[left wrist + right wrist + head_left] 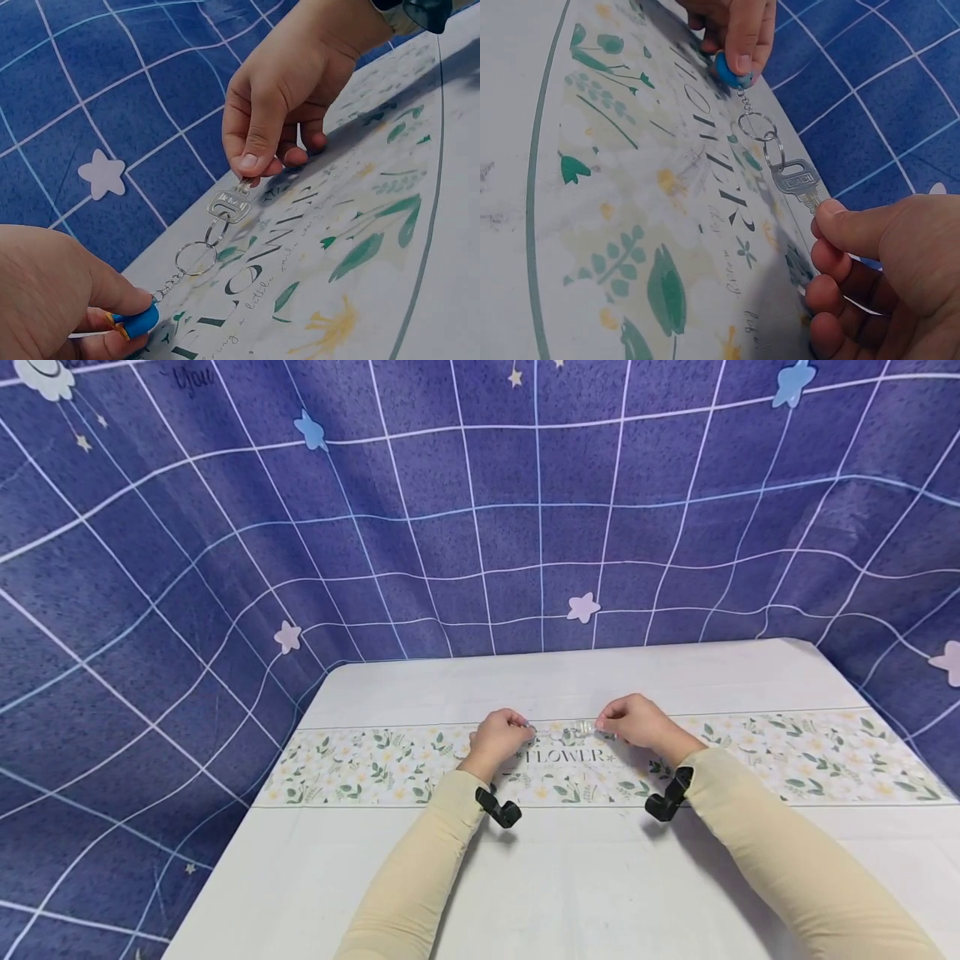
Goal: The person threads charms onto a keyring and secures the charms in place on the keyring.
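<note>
Between my hands a keychain is stretched out over the flowered runner. My left hand (501,739) pinches its small blue charm (139,321) between thumb and fingers. A short chain (168,286) runs from the charm to a round split ring (196,259), which links to a second ring (774,152). On that ring hangs a silver key (796,178) with lettering on its head. My right hand (637,720) pinches the key by its blade, the tip hidden by thumb and fingers.
A runner (360,768) printed with flowers and "FLOWER" lies across the white table (570,877). Behind the table's back edge hangs a blue curtain (480,543) with white grid lines and stars. Black straps with mounts (498,808) sit at both wrists.
</note>
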`<state>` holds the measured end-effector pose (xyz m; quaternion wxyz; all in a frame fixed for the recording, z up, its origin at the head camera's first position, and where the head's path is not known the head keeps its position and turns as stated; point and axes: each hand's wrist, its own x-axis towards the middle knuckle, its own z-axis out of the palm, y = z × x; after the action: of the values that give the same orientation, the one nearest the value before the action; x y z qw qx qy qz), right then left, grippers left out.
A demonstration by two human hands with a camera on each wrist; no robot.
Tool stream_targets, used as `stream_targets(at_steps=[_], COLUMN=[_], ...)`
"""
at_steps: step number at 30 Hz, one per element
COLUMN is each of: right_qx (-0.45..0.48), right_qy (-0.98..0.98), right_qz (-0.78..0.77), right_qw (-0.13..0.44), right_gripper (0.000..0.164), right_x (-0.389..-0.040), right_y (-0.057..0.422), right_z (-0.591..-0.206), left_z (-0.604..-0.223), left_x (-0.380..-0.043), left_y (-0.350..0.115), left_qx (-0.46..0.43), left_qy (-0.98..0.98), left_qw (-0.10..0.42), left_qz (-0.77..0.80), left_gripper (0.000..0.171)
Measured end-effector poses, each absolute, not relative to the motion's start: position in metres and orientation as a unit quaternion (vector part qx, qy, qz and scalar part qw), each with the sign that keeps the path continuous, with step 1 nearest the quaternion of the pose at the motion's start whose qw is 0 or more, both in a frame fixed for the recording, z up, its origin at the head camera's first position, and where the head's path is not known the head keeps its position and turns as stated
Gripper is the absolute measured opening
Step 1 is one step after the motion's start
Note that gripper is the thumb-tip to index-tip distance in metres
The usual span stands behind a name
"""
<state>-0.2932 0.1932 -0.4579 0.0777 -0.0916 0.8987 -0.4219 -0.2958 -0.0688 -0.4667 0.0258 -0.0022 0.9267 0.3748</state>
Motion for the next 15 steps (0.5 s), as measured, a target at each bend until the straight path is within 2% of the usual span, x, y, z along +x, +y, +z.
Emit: stream_targets(at_steps=[7, 15], right_qx=[-0.087, -0.12], right_qy=[0.902, 0.916], right_qz=[-0.414, -0.38], right_qw=[0.079, 0.046], right_gripper=[0.014, 0.009], right_x=[-0.2953, -0.2962], right_y=[0.1927, 0.1906], right_z=[-0.4622, -0.4662], left_z=[-0.4702, -0.4736], left_x=[-0.2951, -0.2949], left_y=[-0.0692, -0.0686], left_qx=[0.013, 0.015], left_qy=[0.929, 0.943], left_qw=[0.01, -0.001], left_qz=[0.369, 0.332], left_gripper=[0.014, 0.015])
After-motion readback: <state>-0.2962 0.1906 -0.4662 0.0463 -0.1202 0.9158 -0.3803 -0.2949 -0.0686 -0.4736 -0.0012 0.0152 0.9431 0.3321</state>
